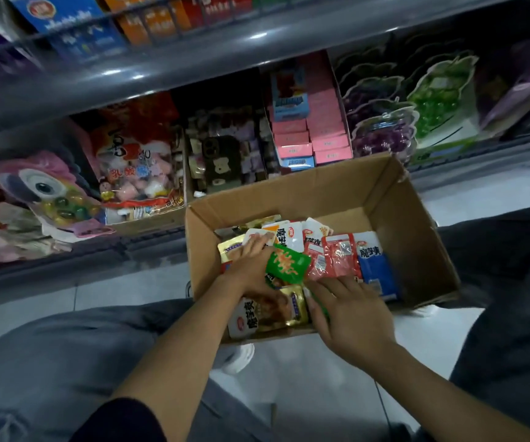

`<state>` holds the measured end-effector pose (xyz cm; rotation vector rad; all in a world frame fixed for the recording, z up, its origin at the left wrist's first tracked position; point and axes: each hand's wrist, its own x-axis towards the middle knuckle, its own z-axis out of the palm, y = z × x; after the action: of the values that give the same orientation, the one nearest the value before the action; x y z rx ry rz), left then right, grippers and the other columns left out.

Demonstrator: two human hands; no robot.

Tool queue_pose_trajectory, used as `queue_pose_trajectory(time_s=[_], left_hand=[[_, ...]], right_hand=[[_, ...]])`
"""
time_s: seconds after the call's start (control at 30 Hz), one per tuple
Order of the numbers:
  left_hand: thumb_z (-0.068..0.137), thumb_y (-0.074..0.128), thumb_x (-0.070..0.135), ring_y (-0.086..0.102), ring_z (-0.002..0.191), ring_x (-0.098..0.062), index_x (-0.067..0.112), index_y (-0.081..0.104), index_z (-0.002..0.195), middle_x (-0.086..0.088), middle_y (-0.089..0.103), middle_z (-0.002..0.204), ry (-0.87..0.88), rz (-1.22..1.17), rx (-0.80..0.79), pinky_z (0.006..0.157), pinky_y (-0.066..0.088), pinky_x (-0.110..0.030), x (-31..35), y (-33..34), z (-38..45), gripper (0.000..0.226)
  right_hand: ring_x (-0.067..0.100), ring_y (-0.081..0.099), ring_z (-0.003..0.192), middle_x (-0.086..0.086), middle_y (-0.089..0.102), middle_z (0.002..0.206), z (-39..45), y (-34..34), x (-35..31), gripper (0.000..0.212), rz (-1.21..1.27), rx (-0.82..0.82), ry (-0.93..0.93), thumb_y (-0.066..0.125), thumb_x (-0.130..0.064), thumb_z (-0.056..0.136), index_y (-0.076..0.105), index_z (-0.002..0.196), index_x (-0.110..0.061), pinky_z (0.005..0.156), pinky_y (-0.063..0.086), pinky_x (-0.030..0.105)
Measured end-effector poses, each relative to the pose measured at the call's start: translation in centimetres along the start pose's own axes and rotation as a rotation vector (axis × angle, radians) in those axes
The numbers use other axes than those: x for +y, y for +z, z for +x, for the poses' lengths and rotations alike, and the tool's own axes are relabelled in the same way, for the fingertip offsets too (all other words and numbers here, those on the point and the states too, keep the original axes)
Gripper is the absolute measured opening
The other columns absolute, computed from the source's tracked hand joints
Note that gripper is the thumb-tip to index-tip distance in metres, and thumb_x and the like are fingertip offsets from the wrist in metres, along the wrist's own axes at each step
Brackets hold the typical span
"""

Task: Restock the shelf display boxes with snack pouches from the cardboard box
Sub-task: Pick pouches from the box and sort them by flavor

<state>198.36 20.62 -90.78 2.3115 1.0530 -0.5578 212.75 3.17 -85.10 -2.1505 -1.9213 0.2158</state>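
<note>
Green snack pouch (287,263) pinched in left hand (251,266); right hand (353,311) spread just beside, over cardboard box (417,231)

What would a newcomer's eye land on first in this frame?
Probably the open cardboard box on the floor at centre, with both hands inside it. The left hand holds a bright green pouch; the right hand rests on pouches nearby. Behind, the shelf shows pink cartons.

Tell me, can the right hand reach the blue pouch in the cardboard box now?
Probably yes. The right hand is already inside the cardboard box, and the blue pouch lies uncovered just beyond its fingers.
</note>
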Motion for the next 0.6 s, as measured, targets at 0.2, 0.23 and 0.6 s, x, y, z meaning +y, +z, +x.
queue_pose_trajectory(time_s=[0.2,0.23,0.6], left_hand=[[0.074,0.066,0.057,0.028,0.13,-0.023,0.032,0.032,0.143,-0.002,0.035,0.137,0.137,0.323,0.048,0.105,0.021,-0.039,0.8,0.0,0.9,0.081],[0.076,0.065,0.056,0.029,0.129,-0.023,0.03,0.039,0.138,-0.003,0.036,0.134,0.165,0.351,0.065,0.104,0.02,-0.037,1.0,-0.1,1.0,0.072],[0.082,0.062,0.047,0.041,0.123,-0.021,0.031,0.054,0.127,0.0,0.053,0.128,0.178,0.48,-0.112,0.101,0.022,-0.039,2.6,0.4,1.6,0.048]], right_hand=[[0.021,0.066,0.088,0.0,0.072,0.101,-0.3,0.2,0.2,0.047,0.038,0.011,-0.02,0.03,-0.04,0.096,0.07,0.11,-0.02,0.067,0.051,0.033],[0.021,0.066,0.09,0.0,0.071,0.101,-0.3,0.1,0.2,0.052,0.038,0.004,-0.019,0.023,-0.043,0.098,0.069,0.112,-0.021,0.069,0.051,0.034],[0.026,0.061,0.111,0.002,0.067,0.119,-1.5,-0.3,0.1,0.061,-0.009,-0.076,-0.034,0.021,-0.057,0.095,0.065,0.119,-0.023,0.096,0.044,0.044]])
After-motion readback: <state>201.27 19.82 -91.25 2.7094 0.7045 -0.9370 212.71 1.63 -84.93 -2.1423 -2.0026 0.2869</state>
